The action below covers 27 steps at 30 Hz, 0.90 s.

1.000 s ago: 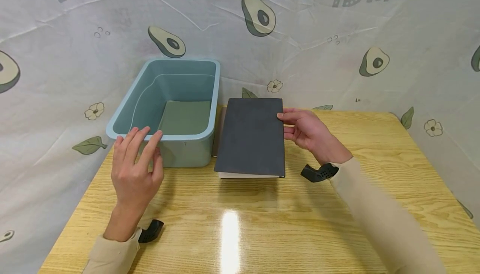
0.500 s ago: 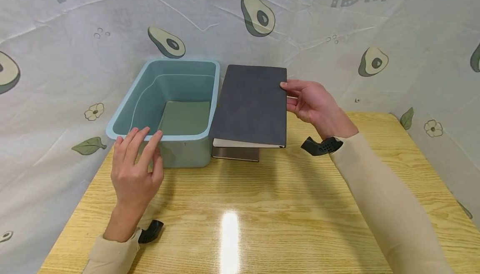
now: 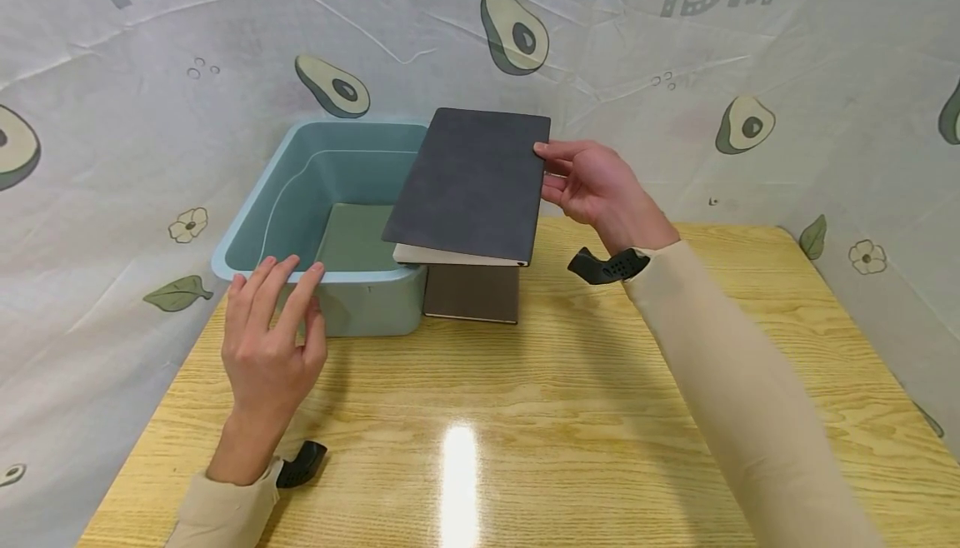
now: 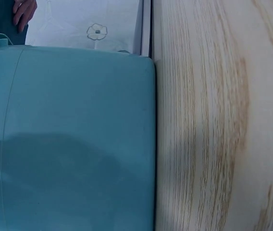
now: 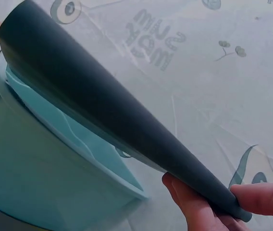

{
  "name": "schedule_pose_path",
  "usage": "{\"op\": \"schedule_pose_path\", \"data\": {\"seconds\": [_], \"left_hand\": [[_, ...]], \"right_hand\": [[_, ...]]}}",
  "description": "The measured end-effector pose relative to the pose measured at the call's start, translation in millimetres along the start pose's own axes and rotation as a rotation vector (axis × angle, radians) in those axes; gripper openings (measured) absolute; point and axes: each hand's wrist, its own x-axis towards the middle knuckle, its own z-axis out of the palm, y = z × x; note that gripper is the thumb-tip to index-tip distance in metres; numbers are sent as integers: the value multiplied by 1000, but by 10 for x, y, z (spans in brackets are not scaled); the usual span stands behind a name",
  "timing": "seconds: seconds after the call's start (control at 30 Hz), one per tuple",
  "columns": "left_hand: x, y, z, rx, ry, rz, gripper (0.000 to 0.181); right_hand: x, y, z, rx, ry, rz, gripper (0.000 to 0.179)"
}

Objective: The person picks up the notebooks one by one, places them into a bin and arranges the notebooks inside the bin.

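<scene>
A dark notebook point(image 3: 472, 181) with white page edges is held up by my right hand point(image 3: 596, 186), thumb on its cover and fingers beneath its right edge. Its left part hangs over the right rim of a blue-green plastic bin point(image 3: 375, 298). In the right wrist view the notebook point(image 5: 98, 106) slants above the bin point(image 5: 55, 159). My left hand point(image 3: 270, 340) rests with spread fingers at the bin's near rim. Inside the bin, the visible floor is a flat greenish surface. Under the raised notebook, a brown notebook point(image 3: 472, 291) lies on the table, partly hidden.
The wooden table point(image 3: 600, 415) extends to the right and front. Behind it hangs a pale cloth point(image 3: 622, 57) printed with avocados and flowers. The brown notebook lies right beside the bin's right wall.
My right hand has raised the dark notebook away from me, then shifted it left over the bin's rim. More of the brown notebook shows. My left hand has stayed in place.
</scene>
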Motion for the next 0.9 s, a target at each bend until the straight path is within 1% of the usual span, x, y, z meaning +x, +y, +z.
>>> {"op": "schedule_pose_path", "data": {"seconds": [0.4, 0.63, 0.9], "left_hand": [[-5, 8, 5, -7, 5, -1, 31], [-12, 14, 1, -8, 17, 3, 31], [-13, 23, -7, -14, 28, 2, 31]], "right_hand": [[157, 84, 129, -17, 33, -22, 5], [198, 106, 172, -28, 67, -13, 6], [222, 113, 223, -23, 58, -30, 7]]}}
